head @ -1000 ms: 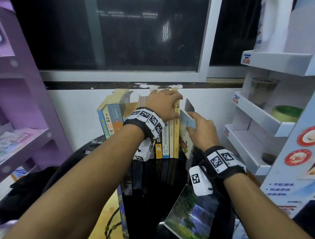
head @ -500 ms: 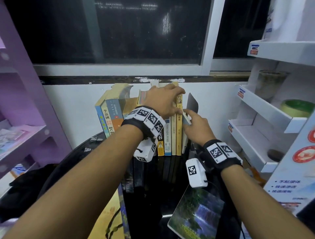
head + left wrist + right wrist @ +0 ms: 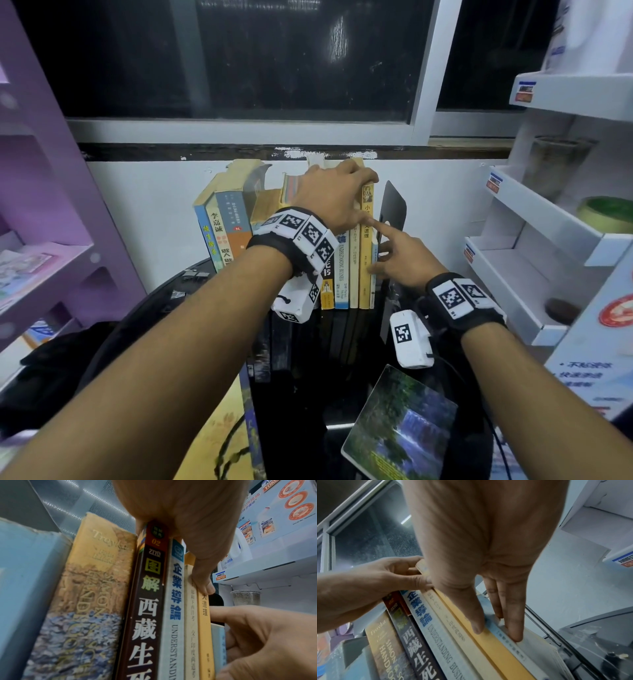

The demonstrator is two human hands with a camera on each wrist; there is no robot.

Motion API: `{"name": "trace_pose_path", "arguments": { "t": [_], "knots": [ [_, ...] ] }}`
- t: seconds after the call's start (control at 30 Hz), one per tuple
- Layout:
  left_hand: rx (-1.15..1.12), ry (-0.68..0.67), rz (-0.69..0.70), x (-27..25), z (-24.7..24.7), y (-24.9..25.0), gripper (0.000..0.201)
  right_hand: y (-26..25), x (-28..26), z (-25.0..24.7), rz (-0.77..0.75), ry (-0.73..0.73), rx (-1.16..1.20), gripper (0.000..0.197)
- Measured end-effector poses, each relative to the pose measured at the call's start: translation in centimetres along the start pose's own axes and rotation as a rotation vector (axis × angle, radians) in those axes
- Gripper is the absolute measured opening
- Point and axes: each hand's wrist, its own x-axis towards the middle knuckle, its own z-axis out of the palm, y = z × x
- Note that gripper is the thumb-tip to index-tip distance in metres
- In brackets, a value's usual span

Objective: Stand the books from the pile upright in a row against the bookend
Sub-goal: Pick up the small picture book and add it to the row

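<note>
Several books (image 3: 346,270) stand upright on the black table (image 3: 308,404), next to a black bookend (image 3: 394,209) at their right end. My left hand (image 3: 342,192) grips their tops, thumb down on a cream spine (image 3: 190,601). My right hand (image 3: 380,250) presses straight fingers (image 3: 513,631) on the spine of a thin light-blue book (image 3: 510,646), which stands between the yellow book (image 3: 365,260) and the bookend. A waterfall-cover book (image 3: 400,421) lies flat near the table's front.
Two thicker books (image 3: 222,226) lean at the row's left end. A yellowish book (image 3: 212,442) lies at the lower left. White shelves (image 3: 534,219) stand close on the right and a purple shelf unit (image 3: 51,240) on the left. Wall and window are behind.
The thin blue book was tilted with its cover showing; my right hand has pushed it upright into the gap by the bookend. My left hand stayed on the book tops.
</note>
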Motion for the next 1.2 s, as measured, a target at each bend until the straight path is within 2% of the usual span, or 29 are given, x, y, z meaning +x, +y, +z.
{"name": "trace_pose_path", "arguments": {
  "t": [0.17, 0.53, 0.97, 1.1, 1.2],
  "knots": [
    [0.003, 0.004, 0.001, -0.1, -0.1, 0.1, 0.062, 0.7, 0.3, 0.7, 0.006, 0.000, 0.017, 0.093],
    [-0.009, 0.024, 0.006, 0.2, 0.3, -0.2, 0.063, 1.7, 0.6, 0.7, -0.024, -0.035, 0.085, 0.093],
    [0.038, 0.040, 0.032, 0.3, 1.0, -0.3, 0.065, 1.3, -0.2, 0.9, 0.001, -0.052, -0.043, 0.095],
    [0.023, 0.036, 0.056, 0.3, 0.8, -0.4, 0.069, 1.5, -1.2, 0.5, 0.029, -0.062, -0.074, 0.087],
    [-0.015, 0.040, 0.065, -0.1, 0.6, -0.4, 0.069, 1.1, -2.3, 0.0, 0.061, -0.071, -0.154, 0.073]
  ]
}}
